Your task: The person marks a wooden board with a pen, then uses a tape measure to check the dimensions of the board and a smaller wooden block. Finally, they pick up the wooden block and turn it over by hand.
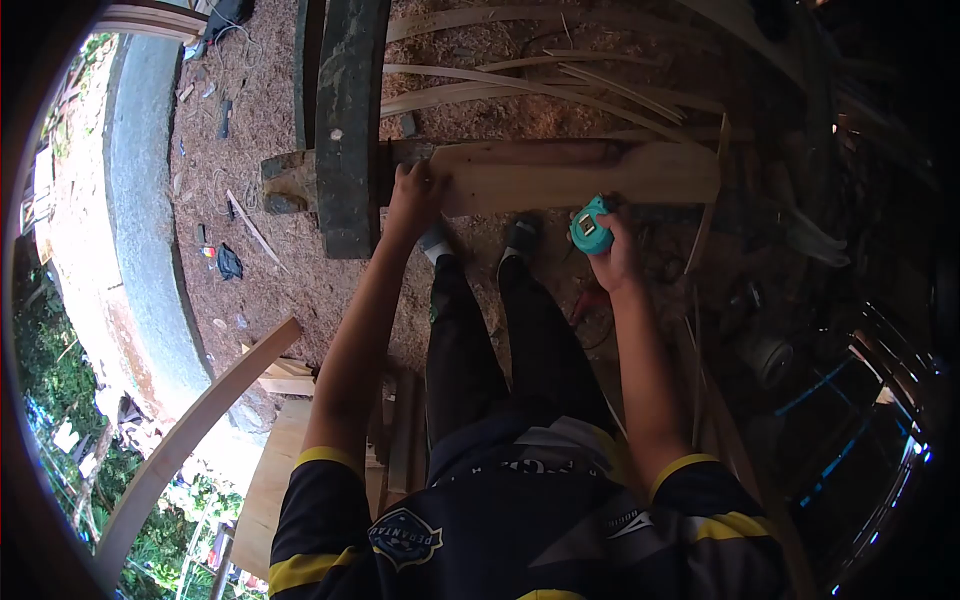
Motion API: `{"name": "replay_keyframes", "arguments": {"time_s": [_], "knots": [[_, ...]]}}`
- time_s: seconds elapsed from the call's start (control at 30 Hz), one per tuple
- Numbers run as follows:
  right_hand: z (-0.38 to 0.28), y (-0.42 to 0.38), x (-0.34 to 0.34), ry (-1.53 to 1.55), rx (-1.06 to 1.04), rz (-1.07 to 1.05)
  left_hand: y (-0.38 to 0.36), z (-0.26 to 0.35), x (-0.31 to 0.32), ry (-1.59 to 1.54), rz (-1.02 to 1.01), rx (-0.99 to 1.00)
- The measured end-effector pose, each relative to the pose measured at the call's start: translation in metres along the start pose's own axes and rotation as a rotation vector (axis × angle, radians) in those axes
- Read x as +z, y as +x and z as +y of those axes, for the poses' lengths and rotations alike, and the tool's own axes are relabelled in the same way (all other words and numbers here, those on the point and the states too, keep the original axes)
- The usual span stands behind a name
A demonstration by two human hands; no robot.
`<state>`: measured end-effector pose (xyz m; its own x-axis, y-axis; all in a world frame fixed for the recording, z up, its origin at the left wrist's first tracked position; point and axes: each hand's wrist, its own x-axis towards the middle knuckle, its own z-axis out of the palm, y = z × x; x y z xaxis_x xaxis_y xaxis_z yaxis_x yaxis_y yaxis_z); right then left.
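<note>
Teal tape measure [591, 228] gripped in right hand [618, 255]; left hand [415, 192] presses wooden board [560, 172] beside it.

Pale bare-wood plank [560, 175], teal plastic tape measure [590, 228] (glossy)

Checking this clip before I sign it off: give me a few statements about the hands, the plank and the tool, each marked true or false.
1. The right hand holds a teal tape measure. True.
2. The left hand rests on the wooden plank. True.
3. The plank lies on a clean tiled floor. False: the ground is covered in sawdust and shavings.
4. Both hands grip the tape measure. False: only the right hand does; the left is on the plank.
5. A dark beam crosses the plank's end near the left hand. True.
</note>
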<state>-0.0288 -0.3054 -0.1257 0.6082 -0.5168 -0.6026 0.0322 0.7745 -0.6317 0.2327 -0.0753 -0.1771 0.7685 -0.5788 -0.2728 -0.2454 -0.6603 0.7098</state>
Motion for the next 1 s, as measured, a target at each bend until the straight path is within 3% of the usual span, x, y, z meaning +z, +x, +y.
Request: {"name": "replay_keyframes", "arguments": {"time_s": [0.03,0.1,0.17,0.23,0.37,0.4,0.5,0.57,0.63,0.7,0.77,0.8,0.87,0.93,1.0], "knots": [[-0.003,-0.009,0.008,-0.069,0.024,0.044,0.000,0.000,0.000,-0.003,-0.006,-0.001],[0.006,-0.021,0.015,-0.138,0.049,0.095,-0.003,-0.006,0.002,0.125,0.004,0.180],[0.027,-0.028,0.013,-0.315,-0.078,0.158,-0.001,-0.011,0.005,0.074,0.009,0.113],[0.035,-0.036,0.028,-0.400,-0.055,0.145,0.000,-0.013,0.010,0.017,0.014,0.046],[0.080,-0.031,0.039,-0.452,-0.056,0.101,-0.027,0.018,-0.006,0.078,0.347,0.187],[0.085,-0.032,0.055,-0.339,-0.041,0.038,-0.042,0.027,-0.012,0.009,0.298,0.160],[0.104,-0.034,0.073,-0.385,-0.056,-0.054,-0.087,0.034,-0.019,-0.126,0.017,0.144],[0.104,-0.039,0.090,-0.404,-0.009,-0.018,-0.094,0.041,-0.021,-0.197,-0.051,0.137],[0.110,-0.039,0.099,-0.693,-0.179,-0.141,-0.091,0.037,-0.020,-0.267,-0.116,0.131],[0.117,-0.036,0.101,-0.693,-0.194,-0.135,-0.086,0.029,-0.016,-0.476,-0.267,-0.021],[0.108,-0.034,0.104,-1.029,-0.261,-0.241,-0.080,0.016,-0.018,-0.507,-0.346,-0.074],[0.102,-0.034,0.108,-1.032,-0.253,-0.237,-0.079,0.013,-0.019,-0.532,-0.421,-0.117],[0.088,-0.030,0.117,-1.025,-0.128,-0.292,-0.077,0.015,-0.025,-0.520,-0.458,-0.176],[0.075,-0.024,0.119,-1.071,-0.156,-0.340,-0.076,0.014,-0.025,-0.512,-0.488,-0.225],[0.065,-0.017,0.114,-1.126,-0.180,-0.394,-0.080,0.013,-0.018,-0.736,-0.417,-0.238]]}}
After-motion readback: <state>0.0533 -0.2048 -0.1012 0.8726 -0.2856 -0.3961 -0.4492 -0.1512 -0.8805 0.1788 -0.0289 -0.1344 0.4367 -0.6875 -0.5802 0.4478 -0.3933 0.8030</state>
